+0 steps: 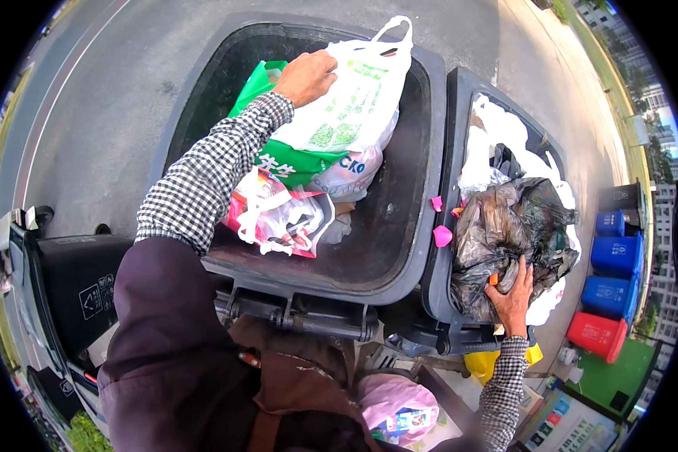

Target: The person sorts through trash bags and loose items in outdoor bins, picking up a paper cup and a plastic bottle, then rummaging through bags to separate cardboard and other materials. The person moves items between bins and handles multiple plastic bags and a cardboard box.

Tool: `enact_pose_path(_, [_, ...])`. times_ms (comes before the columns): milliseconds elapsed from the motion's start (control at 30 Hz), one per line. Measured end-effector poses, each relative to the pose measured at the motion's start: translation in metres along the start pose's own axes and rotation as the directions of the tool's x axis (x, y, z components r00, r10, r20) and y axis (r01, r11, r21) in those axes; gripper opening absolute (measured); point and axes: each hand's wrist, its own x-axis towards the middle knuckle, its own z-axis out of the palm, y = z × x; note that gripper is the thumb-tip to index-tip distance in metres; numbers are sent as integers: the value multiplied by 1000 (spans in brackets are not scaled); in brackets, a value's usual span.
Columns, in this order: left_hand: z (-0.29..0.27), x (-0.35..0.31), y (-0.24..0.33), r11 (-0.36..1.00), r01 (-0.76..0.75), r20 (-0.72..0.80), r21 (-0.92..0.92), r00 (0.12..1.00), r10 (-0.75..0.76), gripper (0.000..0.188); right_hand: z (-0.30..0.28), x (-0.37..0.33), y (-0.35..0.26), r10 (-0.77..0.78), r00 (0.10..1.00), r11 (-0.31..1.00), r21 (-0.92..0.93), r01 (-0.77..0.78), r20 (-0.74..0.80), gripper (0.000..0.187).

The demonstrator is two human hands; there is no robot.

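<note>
My left hand (306, 77) is closed on the top edge of a white plastic bag (358, 98) with green print. The bag stands over the large dark wheelie bin (410, 248), one handle loop sticking up. Under it lie a green bag (297, 162), a white printed bag (350, 175) and a pink-and-white bag (279, 215). Over the smaller bin on the right, my right hand (514, 300) rests with fingers spread against a translucent black garbage bag (497, 230). White bags (497, 128) bulge behind the black one.
Pink scraps (442, 236) lie on the rim between both bins. A black bin (75, 279) stands at left. Below are a pink bag (399, 403) and a yellow bag (481, 367). Blue bins (614, 256) and a red bin (597, 333) line the right side.
</note>
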Motion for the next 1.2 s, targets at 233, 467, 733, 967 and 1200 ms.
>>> enact_pose_path(233, [-53,-114,23,960,-14,98,-280,994,43,16,-73,-46,-14,-52,984,998,28,58,-171,69])
enact_pose_path(467, [-74,-161,25,970,-31,148,-239,987,68,15,-68,21,-165,-506,860,858,61,510,-68,52])
enact_pose_path(733, [-72,-172,7,920,165,197,-355,975,-99,15,-23,72,-178,-684,694,625,-310,717,226,74])
enact_pose_path(967, [-60,-166,2,926,144,195,-349,978,-79,16,-23,80,-173,-691,643,617,-194,763,330,78])
enact_pose_path(1200, [-48,-157,1,920,171,235,-353,968,-90,18,-16,92,-173,-730,631,633,-87,769,262,35])
